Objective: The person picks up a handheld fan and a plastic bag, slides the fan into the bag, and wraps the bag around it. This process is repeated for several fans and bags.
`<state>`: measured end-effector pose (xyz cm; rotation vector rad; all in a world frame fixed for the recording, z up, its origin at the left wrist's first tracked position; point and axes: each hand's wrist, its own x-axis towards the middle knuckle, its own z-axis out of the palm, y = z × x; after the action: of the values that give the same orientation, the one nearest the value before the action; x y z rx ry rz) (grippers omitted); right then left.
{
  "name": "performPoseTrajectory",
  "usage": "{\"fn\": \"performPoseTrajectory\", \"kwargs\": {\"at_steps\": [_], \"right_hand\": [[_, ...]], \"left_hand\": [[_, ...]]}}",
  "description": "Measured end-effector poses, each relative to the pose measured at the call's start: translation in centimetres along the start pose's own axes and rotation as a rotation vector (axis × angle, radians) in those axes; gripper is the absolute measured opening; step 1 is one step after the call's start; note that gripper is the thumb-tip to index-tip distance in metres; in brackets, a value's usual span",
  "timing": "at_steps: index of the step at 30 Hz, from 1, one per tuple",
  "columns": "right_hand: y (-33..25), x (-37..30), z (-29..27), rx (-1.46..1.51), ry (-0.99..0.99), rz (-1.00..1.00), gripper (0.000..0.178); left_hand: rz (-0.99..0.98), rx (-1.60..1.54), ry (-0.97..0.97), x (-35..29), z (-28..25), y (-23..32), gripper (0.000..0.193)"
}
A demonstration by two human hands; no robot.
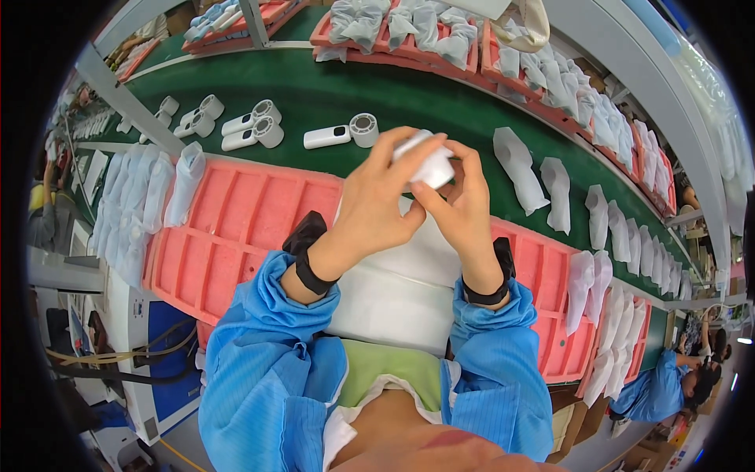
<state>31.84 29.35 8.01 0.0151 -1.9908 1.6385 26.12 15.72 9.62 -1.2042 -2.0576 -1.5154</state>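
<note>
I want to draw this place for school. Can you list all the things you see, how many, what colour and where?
small device: one, white, held up in both hands
handheld devices: several, white, lying on the belt
conveyor belt: one, green, running across the top
bagged items: many, white, on the belt and trays
trays: several, pink, below and above the belt
co-worker: one, blue coat, lower right
left hand: one, fingers on the device
right hand: one, fingers on the device
</note>
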Motion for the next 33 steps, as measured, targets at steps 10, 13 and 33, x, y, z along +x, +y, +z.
{"fn": "performPoseTrajectory", "kwargs": {"at_steps": [10,13,33], "right_hand": [[0.0,0.8,-0.3,-0.126,-0.369,-0.118,0.060],[0.9,0.5,-0.6,-0.216,-0.354,-0.142,0.051],[0.2,-0.2,1.2,-0.696,0.023,-0.190,0.031]], "left_hand": [[-0.035,-0.729,-0.226,1.0,-3.3,-2.7,0.041],[-0.114,-0.749,0.115,0.8,-2.5,-2.2,0.037],[0.132,0.040,0.412,-0.8,0.0,-1.1,0.028]]}}
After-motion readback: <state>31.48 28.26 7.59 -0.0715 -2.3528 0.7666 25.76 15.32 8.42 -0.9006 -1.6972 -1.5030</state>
